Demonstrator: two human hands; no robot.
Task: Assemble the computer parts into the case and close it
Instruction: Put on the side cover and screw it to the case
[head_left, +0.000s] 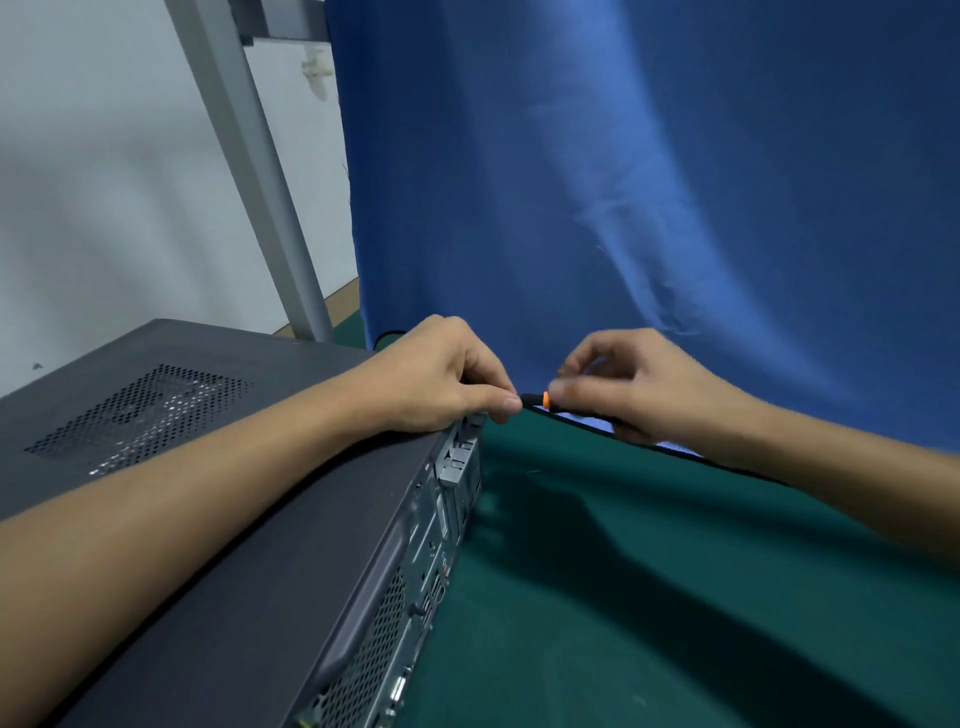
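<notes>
Screwdriver (540, 400) pinched between left fingers (511, 404) and right fingers (563, 387).

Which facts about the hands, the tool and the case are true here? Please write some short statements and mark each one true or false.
1. The computer case is closed by its dark cover. True.
2. The right hand holds a screwdriver with an orange ring. True.
3. The left hand lies flat on the green mat. False: it rests on the case's rear top corner, and its fingertips pinch the screwdriver's front end.
4. The cloth behind the hands is red. False: it is blue.
</notes>
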